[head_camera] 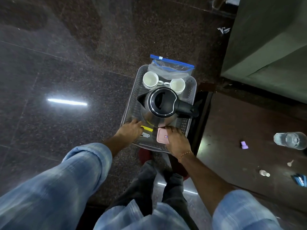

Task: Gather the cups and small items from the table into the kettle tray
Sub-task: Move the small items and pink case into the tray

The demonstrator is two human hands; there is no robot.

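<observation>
A clear perforated tray [189,95] hangs over the dark floor, level with the table's left edge. In it stand a steel kettle [157,105] with a black lid and handle, two white cups [150,80] [177,85] and a zip bag [171,68] at the far end. A yellow item [147,128], a small metal stapler-like thing [145,134] and a pink lidded box [162,136] lie at the near end. My left hand [131,128] grips the tray's near left rim. My right hand [176,140] grips the near right rim, partly covering the pink box.
The dark table [240,130] on the right carries a clear water bottle [290,140], a small purple piece [244,145], a key [290,163], a tiny clear bottle [264,173] and a blue packet [300,180]. A green-grey cabinet [269,47] stands at the far right. My legs are below the tray.
</observation>
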